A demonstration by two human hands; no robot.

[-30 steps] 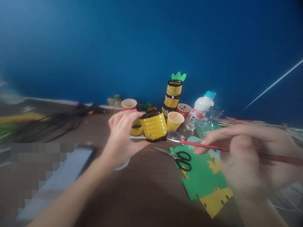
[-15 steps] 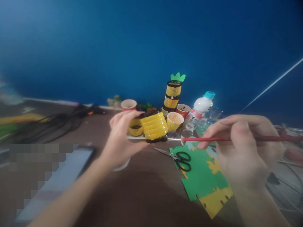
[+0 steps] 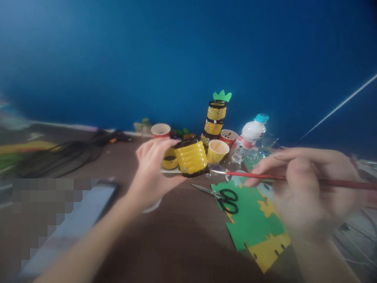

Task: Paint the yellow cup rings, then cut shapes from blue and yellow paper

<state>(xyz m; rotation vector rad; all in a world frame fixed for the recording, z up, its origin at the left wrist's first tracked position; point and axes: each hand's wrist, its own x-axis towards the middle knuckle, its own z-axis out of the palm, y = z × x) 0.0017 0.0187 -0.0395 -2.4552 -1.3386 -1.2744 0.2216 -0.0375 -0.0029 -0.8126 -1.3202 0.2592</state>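
My left hand (image 3: pixel 153 169) grips a ridged container (image 3: pixel 192 157), painted yellow with black bands at its top and bottom ends. Thumb below and fingers above, it holds the container tilted over the table. A paintbrush (image 3: pixel 253 176) with a red handle lies pinched in my right hand (image 3: pixel 306 192). Its tip is at the container's lower right corner; whether it touches the black band I cannot tell. Behind the container stand a yellow paper cup (image 3: pixel 217 151) and a taller yellow and black stack (image 3: pixel 216 118) topped with a green paper crown (image 3: pixel 222 96).
Black-handled scissors (image 3: pixel 226 199) lie on green paper (image 3: pixel 250 220) beside yellow paper (image 3: pixel 269 251). A white bottle with a blue cap (image 3: pixel 250 131) and red cups (image 3: pixel 161 130) stand near the blue wall. Dark cables (image 3: pixel 76 157) are at left, near a phone-like slab (image 3: pixel 79 220).
The brush has tilted slightly, its tip rising a little and its handle end dropping. My right hand has shifted slightly right and down. The container has hardly moved.
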